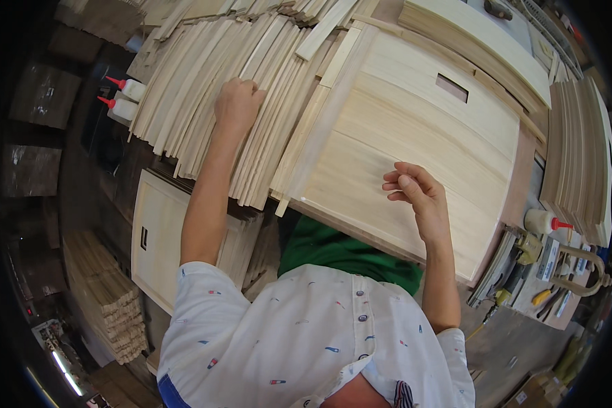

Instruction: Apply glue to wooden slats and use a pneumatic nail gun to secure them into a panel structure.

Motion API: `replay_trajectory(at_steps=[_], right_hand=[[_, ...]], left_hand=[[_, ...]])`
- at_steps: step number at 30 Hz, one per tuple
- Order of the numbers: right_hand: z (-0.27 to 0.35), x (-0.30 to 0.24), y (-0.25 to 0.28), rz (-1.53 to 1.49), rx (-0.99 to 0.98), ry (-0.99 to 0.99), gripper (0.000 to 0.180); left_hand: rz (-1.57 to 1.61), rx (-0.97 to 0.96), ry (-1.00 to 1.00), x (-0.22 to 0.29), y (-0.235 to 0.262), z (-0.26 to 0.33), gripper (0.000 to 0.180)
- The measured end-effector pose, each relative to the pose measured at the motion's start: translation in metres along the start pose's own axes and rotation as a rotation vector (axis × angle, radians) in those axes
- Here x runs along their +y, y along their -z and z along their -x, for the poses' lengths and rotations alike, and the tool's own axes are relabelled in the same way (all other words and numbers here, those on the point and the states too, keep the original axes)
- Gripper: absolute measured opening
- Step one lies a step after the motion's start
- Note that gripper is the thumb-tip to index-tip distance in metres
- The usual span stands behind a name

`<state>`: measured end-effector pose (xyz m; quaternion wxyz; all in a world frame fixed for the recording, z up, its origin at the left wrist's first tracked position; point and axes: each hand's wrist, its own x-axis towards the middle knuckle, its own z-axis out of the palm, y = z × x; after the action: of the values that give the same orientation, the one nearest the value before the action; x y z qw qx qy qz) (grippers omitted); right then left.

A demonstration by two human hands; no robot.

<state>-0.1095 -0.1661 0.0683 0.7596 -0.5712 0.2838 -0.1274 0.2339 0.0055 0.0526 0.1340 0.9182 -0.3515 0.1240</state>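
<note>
My left hand (238, 107) is closed, with its fingers curled down onto a wooden strip (268, 109) among the pale strips (183, 85) laid side by side on the left. Its fingertips are partly hidden. Above a large pale wooden panel (408, 122), my right hand (421, 200) has its fingers bent and apart, holding nothing. The panel is made of joined boards and has a small rectangular slot (453, 88) near its far right corner. Narrow wooden pieces (313, 122) run along its left edge.
Two white glue bottles (126, 98) with red tips stand left of the strips. Stacked curved-looking boards (578, 149), another glue bottle (540, 222) and a clamp (588, 275) are at the right. A slotted panel (158, 234) leans below left, near bundled wood (105, 292).
</note>
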Motion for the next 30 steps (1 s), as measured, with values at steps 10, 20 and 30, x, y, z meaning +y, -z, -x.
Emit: replay_trajectory(at_steps=[10, 20, 30], right_hand=[[0.021, 0.003, 0.014, -0.033, 0.039, 0.037, 0.035], [0.018, 0.010, 0.014, -0.041, 0.011, 0.022, 0.033], [0.020, 0.000, 0.030, -0.008, 0.084, 0.041, 0.034]], left_hand=[[0.278, -0.206, 0.143, -0.010, 0.017, -0.019, 0.023], [-0.056, 0.026, 0.007, -0.020, 0.022, 0.011, 0.036], [0.307, -0.111, 0.128, 0.008, 0.053, 0.009, 0.025]])
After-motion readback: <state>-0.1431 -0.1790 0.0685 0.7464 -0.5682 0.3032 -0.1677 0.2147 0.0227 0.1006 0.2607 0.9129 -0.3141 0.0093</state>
